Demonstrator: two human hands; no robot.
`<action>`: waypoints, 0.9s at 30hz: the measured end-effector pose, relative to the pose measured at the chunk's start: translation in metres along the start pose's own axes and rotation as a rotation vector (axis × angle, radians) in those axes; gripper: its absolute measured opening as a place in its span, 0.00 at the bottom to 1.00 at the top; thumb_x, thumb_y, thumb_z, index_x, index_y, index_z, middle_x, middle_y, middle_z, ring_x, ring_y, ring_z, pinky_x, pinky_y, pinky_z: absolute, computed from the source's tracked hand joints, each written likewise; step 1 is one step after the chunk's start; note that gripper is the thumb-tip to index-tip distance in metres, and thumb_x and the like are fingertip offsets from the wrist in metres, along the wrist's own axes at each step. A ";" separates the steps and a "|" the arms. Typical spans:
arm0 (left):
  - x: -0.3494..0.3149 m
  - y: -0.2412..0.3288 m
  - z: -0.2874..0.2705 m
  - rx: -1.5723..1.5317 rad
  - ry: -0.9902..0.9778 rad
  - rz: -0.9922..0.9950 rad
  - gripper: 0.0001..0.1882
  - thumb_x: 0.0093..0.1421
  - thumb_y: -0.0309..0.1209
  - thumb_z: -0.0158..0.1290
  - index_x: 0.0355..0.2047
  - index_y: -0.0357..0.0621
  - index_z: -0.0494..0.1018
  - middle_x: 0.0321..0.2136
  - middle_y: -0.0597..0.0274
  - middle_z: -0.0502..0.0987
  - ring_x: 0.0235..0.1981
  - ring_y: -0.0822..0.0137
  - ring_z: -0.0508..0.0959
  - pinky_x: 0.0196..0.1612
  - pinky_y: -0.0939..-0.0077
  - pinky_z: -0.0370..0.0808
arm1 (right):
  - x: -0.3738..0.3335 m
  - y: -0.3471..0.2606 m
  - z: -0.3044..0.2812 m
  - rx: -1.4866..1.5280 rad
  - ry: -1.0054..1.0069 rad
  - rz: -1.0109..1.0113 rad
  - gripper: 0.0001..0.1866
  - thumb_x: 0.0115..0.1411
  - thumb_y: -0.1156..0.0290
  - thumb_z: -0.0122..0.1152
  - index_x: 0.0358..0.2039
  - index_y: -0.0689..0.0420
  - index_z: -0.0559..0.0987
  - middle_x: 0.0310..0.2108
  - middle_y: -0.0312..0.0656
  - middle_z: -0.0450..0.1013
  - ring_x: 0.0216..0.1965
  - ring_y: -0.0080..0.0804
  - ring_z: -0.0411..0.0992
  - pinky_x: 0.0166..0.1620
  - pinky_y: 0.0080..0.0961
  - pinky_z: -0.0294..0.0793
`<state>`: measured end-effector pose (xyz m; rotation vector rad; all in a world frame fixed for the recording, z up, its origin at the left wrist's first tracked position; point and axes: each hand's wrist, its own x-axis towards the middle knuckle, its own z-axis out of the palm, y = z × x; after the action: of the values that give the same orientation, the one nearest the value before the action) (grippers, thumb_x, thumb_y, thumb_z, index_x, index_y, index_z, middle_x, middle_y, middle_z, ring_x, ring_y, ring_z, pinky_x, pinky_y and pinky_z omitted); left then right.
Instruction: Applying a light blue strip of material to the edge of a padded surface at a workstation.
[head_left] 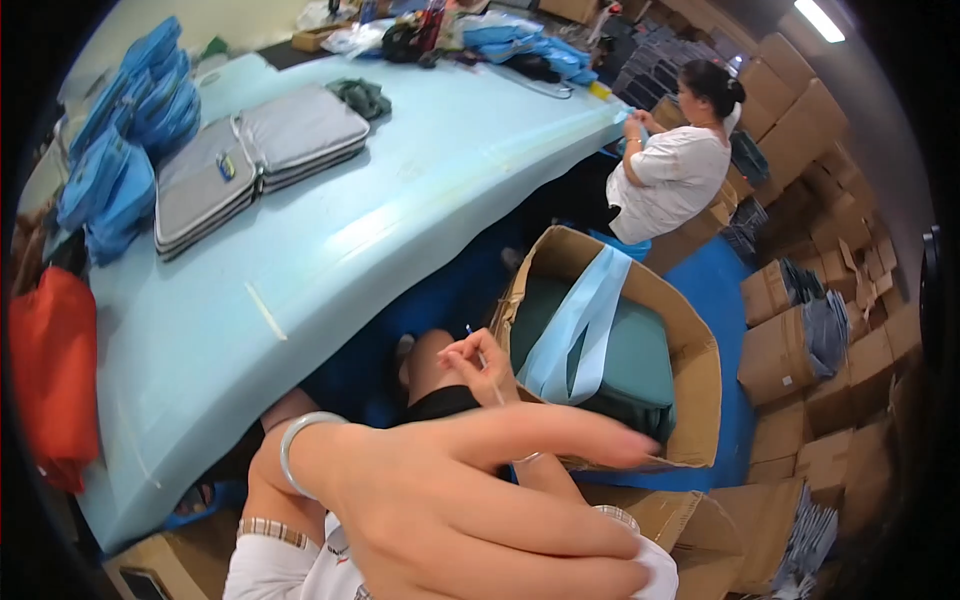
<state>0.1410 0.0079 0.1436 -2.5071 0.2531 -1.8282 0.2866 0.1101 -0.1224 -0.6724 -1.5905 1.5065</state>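
Note:
My left hand [480, 505] is raised close in the foreground, a pale bangle at its wrist. Its fingers stretch out to the right and it holds nothing. Behind it, my right hand [485, 365] is closed in a pinch beside the cardboard box [697, 400]. A slim stick-like tool with a blue end [469, 329] pokes out above its fingers; the exact kind does not show. Inside the box lie dark green fabric pieces [640, 350], stacked, with a light blue strap [575, 325] looped over them. My left hand covers part of the box's near side.
The long light-blue table [400, 190] carries grey padded cases [300, 130], blue bags [130, 150] and a red cloth [55, 370] at its left end. A co-worker [680, 170] in white works at its far end. Cardboard cartons [780, 340] line the right.

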 end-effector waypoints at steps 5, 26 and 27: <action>-0.065 0.030 0.003 0.030 0.024 -0.576 0.08 0.55 0.19 0.55 0.33 0.45 0.81 0.34 0.62 0.82 0.34 0.63 0.82 0.53 0.59 0.70 | -0.006 0.012 0.001 -0.315 0.080 -0.022 0.09 0.61 0.78 0.56 0.29 0.60 0.64 0.32 0.46 0.78 0.35 0.27 0.79 0.37 0.21 0.78; -0.546 0.124 0.099 0.003 0.018 -2.367 0.15 0.60 0.35 0.54 0.46 0.45 0.77 0.40 0.54 0.81 0.41 0.61 0.80 0.45 0.70 0.74 | -0.022 0.175 0.003 -0.622 0.154 -0.043 0.07 0.53 0.76 0.59 0.34 0.55 0.73 0.25 0.45 0.74 0.28 0.46 0.75 0.30 0.36 0.71; -0.545 0.123 0.100 -0.012 0.014 -2.317 0.16 0.59 0.36 0.54 0.46 0.46 0.77 0.40 0.54 0.81 0.42 0.61 0.80 0.45 0.69 0.74 | -0.023 0.173 0.001 -0.631 0.153 -0.013 0.07 0.53 0.75 0.58 0.33 0.55 0.72 0.25 0.44 0.75 0.27 0.45 0.75 0.30 0.36 0.71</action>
<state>0.0601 -0.0407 -0.4163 -1.9965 -3.5568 -1.2778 0.2706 0.1147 -0.2963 -1.0884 -1.9491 0.8994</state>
